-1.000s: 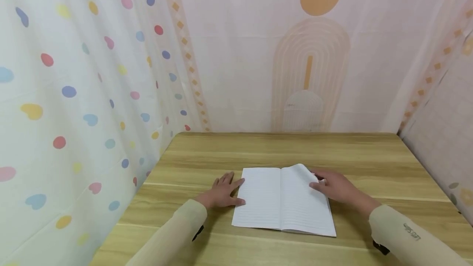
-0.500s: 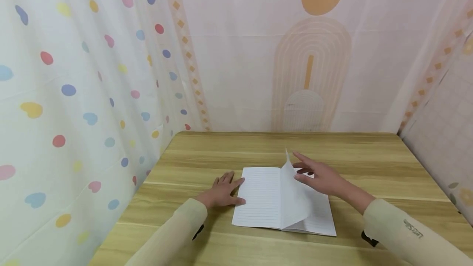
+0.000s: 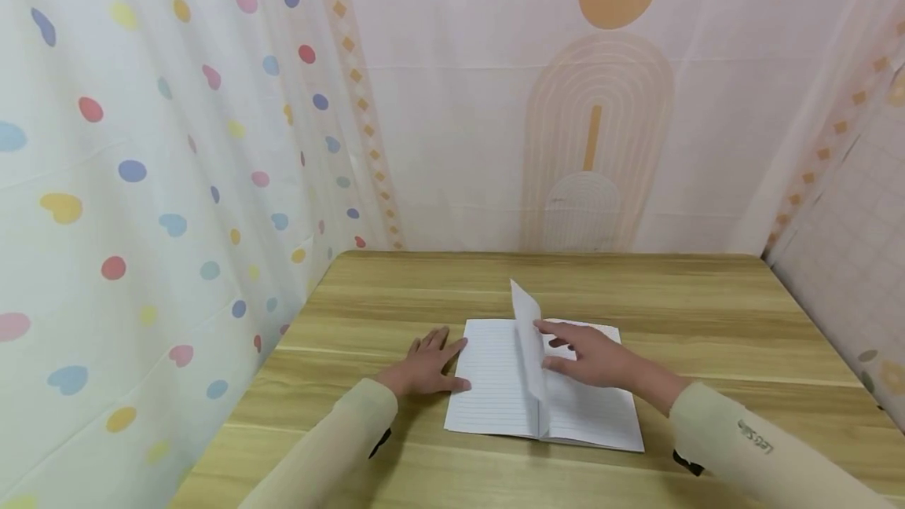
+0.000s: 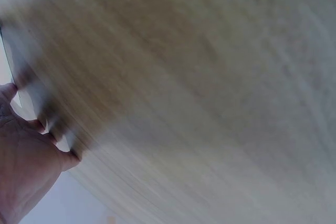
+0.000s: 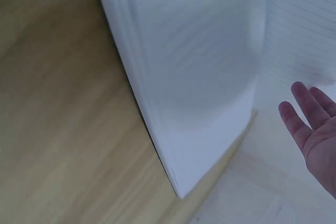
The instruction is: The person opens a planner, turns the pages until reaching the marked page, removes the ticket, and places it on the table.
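An open notebook point(image 3: 491, 379) with lined white pages lies flat on the wooden table. One page point(image 3: 529, 344) stands nearly upright at the spine, leaning a little to the left. My right hand point(image 3: 590, 353) is above the right half, its fingers spread and its fingertips at the raised page's right face. In the right wrist view the fingers of the right hand point(image 5: 317, 124) look extended beside the lined sheet point(image 5: 302, 30). My left hand point(image 3: 424, 368) rests at the notebook's left edge, thumb and index finger on the page margin, other fingers on the table.
The wooden table point(image 3: 396, 281) extends around the notebook. A white curtain point(image 3: 452, 140) hangs behind the far edge, and a dotted curtain point(image 3: 177, 258) hangs along the left. A patterned cloth point(image 3: 848, 258) borders the right side.
My right hand has moved left from the notebook's right edge toward the spine. The page has lifted, risen upright and tipped slightly left. The left hand has stayed in place.
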Available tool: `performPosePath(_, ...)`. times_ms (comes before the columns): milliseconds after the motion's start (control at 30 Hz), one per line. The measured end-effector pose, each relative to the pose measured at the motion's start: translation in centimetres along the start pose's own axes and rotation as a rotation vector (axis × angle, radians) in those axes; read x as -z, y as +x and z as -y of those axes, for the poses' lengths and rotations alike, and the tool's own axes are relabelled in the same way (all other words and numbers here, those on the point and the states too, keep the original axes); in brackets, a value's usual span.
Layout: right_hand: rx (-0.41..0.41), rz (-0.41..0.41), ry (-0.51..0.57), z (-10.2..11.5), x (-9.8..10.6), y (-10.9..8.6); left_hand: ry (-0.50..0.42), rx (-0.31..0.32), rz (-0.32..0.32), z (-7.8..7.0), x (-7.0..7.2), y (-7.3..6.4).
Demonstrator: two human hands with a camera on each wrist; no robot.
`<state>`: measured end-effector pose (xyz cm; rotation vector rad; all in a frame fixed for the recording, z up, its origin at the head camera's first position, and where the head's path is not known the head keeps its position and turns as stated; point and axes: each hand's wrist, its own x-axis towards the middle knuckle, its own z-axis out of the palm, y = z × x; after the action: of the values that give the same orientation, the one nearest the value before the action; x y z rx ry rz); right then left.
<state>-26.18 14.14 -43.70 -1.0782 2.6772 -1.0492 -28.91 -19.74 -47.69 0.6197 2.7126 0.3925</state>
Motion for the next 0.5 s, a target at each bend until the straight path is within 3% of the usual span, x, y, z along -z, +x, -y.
performPosePath(300,0.028,0.106,-0.207,0.1,-2.1,0.1,0.015,-0.005,-0.024,0.4,-0.4,0.2)
performPosePath(500,0.042,0.188,-0.28,0.2,-3.0,0.1,-0.003,-0.036,-0.032,0.7,-0.3,0.3)
